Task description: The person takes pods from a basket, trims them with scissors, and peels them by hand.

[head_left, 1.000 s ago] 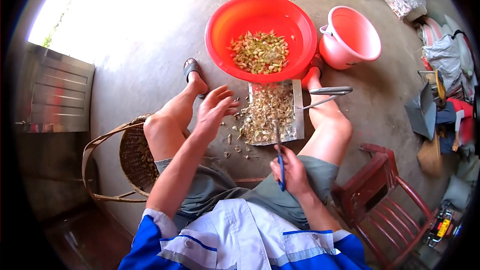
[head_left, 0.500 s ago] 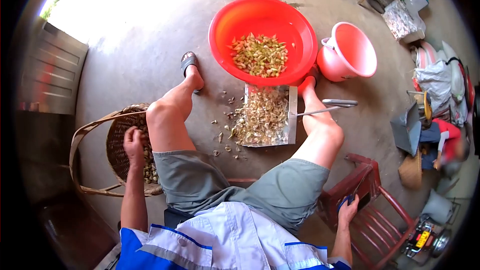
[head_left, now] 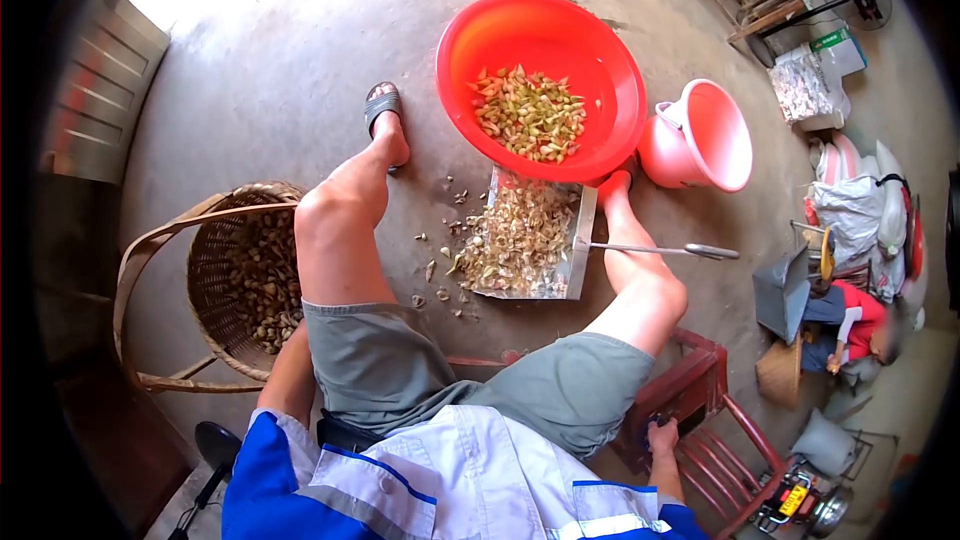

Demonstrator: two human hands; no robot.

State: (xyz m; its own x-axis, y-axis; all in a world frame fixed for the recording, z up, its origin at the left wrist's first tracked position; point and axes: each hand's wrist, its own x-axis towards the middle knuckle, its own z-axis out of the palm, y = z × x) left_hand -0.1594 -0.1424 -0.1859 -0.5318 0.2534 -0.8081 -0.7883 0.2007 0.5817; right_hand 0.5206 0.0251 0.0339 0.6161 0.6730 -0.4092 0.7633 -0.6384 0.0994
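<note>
Many cloves (head_left: 530, 118) lie in the red basin (head_left: 612, 60), skins (head_left: 522, 245) on the dustpan (head_left: 577, 265). The left hand is hidden behind the leg (head_left: 345, 265), near the basket (head_left: 204, 275) of garlic (head_left: 262, 285); its grip cannot be told. The right hand (head_left: 662, 435) curls at the chair (head_left: 705, 370), any hold in its grip unclear.

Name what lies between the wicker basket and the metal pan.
In the head view, the person's left leg and a few loose scraps on the floor come between them.
</note>
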